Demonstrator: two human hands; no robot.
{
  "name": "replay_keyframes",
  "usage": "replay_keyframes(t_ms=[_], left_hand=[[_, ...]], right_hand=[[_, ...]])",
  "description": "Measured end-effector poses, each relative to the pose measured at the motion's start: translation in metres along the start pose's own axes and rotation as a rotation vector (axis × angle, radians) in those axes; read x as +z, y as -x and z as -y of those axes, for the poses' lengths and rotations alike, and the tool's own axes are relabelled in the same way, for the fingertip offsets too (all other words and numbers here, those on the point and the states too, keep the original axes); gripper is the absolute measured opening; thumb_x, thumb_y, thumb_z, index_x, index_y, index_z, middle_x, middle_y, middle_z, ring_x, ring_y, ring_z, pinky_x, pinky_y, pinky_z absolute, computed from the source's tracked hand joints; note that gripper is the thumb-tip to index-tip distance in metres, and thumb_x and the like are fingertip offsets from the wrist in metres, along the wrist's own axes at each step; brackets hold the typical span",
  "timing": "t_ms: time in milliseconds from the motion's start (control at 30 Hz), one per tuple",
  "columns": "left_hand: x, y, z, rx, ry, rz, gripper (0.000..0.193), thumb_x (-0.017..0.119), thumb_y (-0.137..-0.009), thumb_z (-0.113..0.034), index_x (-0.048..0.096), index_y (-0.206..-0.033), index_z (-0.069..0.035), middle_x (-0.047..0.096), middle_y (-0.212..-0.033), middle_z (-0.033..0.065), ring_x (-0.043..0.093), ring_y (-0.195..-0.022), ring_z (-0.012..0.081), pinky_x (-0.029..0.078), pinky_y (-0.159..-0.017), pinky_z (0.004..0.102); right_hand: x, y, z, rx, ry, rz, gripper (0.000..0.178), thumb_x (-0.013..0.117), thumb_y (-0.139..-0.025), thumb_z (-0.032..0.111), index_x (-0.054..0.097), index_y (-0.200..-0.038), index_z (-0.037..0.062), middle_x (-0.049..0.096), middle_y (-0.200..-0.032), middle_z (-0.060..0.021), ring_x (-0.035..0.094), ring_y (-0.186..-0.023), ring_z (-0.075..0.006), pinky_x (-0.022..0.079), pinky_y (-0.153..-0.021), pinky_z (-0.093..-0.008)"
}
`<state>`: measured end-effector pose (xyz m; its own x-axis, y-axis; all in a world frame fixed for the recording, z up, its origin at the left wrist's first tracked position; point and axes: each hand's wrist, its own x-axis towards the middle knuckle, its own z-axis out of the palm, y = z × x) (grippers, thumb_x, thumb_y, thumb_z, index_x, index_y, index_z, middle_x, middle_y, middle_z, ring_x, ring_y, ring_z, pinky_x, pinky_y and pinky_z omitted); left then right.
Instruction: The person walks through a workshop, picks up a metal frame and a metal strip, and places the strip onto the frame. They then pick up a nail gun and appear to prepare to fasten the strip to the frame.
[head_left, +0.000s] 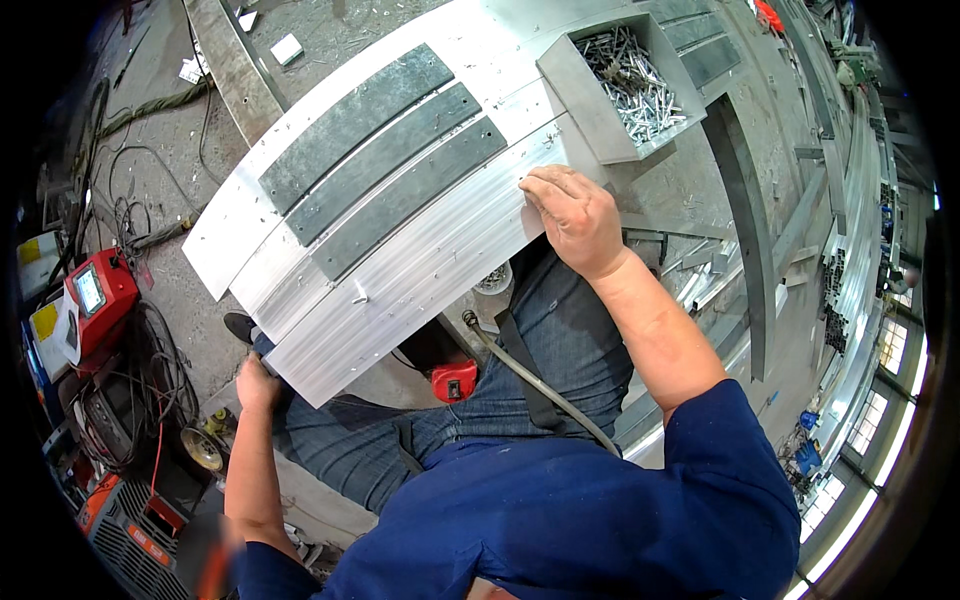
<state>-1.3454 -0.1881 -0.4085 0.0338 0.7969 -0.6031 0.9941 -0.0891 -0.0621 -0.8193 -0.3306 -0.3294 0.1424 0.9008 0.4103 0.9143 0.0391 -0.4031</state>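
Observation:
Across my lap lies a wide silver metal panel (400, 315), made of long ridged strips. Three dark flat strips (400, 205) rest on its left part. My right hand (575, 215) is over the panel's right end, thumb and fingers pinched together; whatever is between the tips is too small to make out. Just beyond it, a grey open box (575, 85) holds many loose metal rivets (640, 100). A single rivet (361, 293) lies on the panel. My left hand (258, 385) is closed beside the panel's near left corner, its fingers partly hidden.
A red machine with a screen (100, 290) stands at the left among coiled cables (160, 360). Between my legs are a red-capped object (454, 381) and a small tub of hardware (493, 278). A hose (545, 390) crosses my right thigh. Metal bars (745, 230) lie at the right.

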Motion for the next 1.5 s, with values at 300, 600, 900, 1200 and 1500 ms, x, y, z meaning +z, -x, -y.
replay_keyframes(t_ms=[300,600,900,1200,1500], left_hand=[[-0.003,0.003,-0.005,-0.011,0.009,0.002,0.045,0.077,-0.072,-0.031,0.062,-0.104,-0.003,0.068,-0.104,0.0259,0.065,-0.099,0.0433,0.052,-0.086,0.0494],[-0.001,0.002,-0.002,0.005,0.011,-0.009,0.040,0.075,-0.073,-0.025,0.060,-0.104,-0.003,0.068,-0.103,0.0257,0.065,-0.099,0.0436,0.052,-0.085,0.0496],[0.010,-0.006,0.013,0.035,-0.006,-0.021,0.037,0.071,-0.075,-0.020,0.058,-0.105,-0.003,0.067,-0.103,0.0264,0.064,-0.099,0.0454,0.051,-0.085,0.0511],[0.006,-0.004,0.009,0.028,0.033,-0.011,0.037,0.070,-0.077,-0.024,0.061,-0.106,-0.004,0.067,-0.103,0.0251,0.063,-0.099,0.0451,0.051,-0.085,0.0516],[0.006,-0.004,0.009,0.018,-0.048,0.006,0.030,0.064,-0.077,-0.012,0.058,-0.105,-0.003,0.067,-0.102,0.0263,0.064,-0.098,0.0454,0.051,-0.085,0.0513]], right_hand=[[-0.023,-0.016,0.008,0.339,-0.193,-0.048,0.011,0.064,-0.087,0.003,0.067,-0.097,0.0023,0.069,-0.093,-0.0134,0.066,-0.087,-0.0309,0.053,-0.074,-0.0375],[-0.030,-0.023,0.007,0.460,-0.165,0.096,0.011,0.067,-0.086,0.008,0.069,-0.094,0.0016,0.069,-0.089,-0.0134,0.066,-0.082,-0.0325,0.052,-0.073,-0.0373],[-0.033,-0.030,0.007,0.406,-0.168,0.211,0.011,0.067,-0.085,0.009,0.069,-0.093,0.0016,0.068,-0.088,-0.0138,0.065,-0.081,-0.0333,0.052,-0.073,-0.0395],[-0.016,-0.029,0.005,0.292,-0.143,0.256,0.012,0.067,-0.085,0.011,0.069,-0.093,0.0023,0.068,-0.088,-0.0145,0.065,-0.082,-0.0336,0.052,-0.072,-0.0388],[-0.007,-0.029,0.010,0.228,-0.020,0.271,0.010,0.063,-0.087,0.012,0.067,-0.092,0.0044,0.067,-0.088,-0.0123,0.064,-0.083,-0.0339,0.052,-0.072,-0.0407]])
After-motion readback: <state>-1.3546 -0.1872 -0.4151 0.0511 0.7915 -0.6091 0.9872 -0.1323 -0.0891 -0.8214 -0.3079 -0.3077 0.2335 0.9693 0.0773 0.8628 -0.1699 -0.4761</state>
